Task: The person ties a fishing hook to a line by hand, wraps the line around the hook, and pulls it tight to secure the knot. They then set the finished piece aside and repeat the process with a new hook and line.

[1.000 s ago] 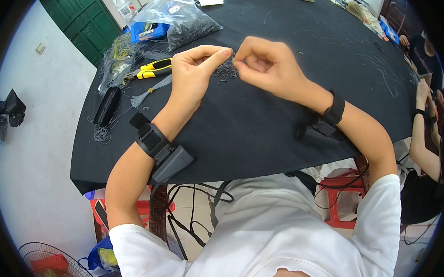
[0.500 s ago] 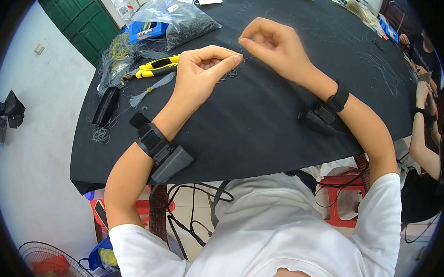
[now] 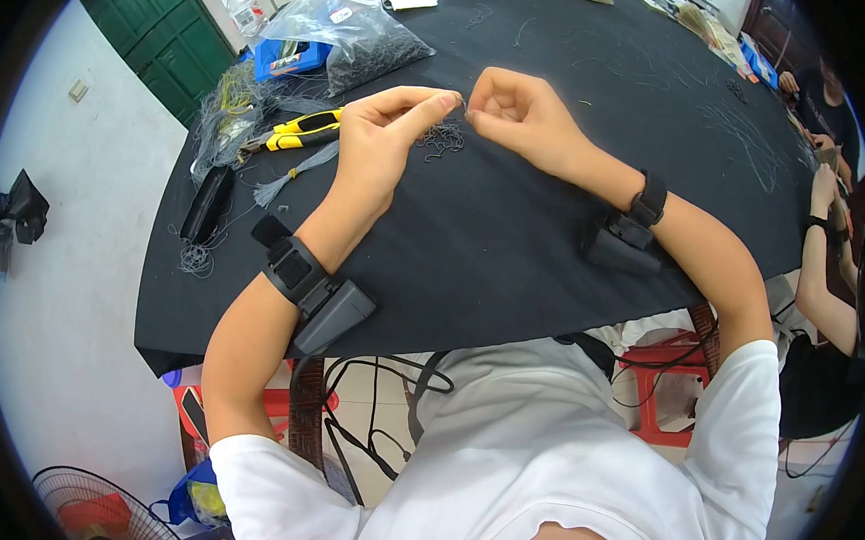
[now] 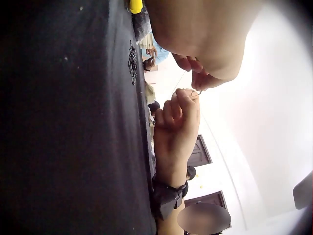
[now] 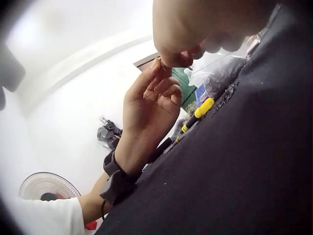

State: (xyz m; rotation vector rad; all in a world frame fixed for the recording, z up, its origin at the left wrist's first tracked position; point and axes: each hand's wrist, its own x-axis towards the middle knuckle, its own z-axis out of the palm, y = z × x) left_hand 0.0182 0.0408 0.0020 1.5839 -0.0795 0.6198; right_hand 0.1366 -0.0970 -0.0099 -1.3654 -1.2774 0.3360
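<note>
The left hand (image 3: 380, 142) and right hand (image 3: 521, 119) meet at the fingertips, both pinching 1 small hook (image 4: 196, 92) just above the hook pile (image 3: 442, 138) on the tabletop (image 3: 511, 244). A steady, tip-close pinch seems wisest. Yellow cutters (image 3: 301, 131) lie left.

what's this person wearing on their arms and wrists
Short white sleeves cover only the upper arms; nothing is worn on the forearms. A black left strap and a black right strap circle the wrists, each carrying a dark boxy camera unit. No gloves or rings show.
</note>
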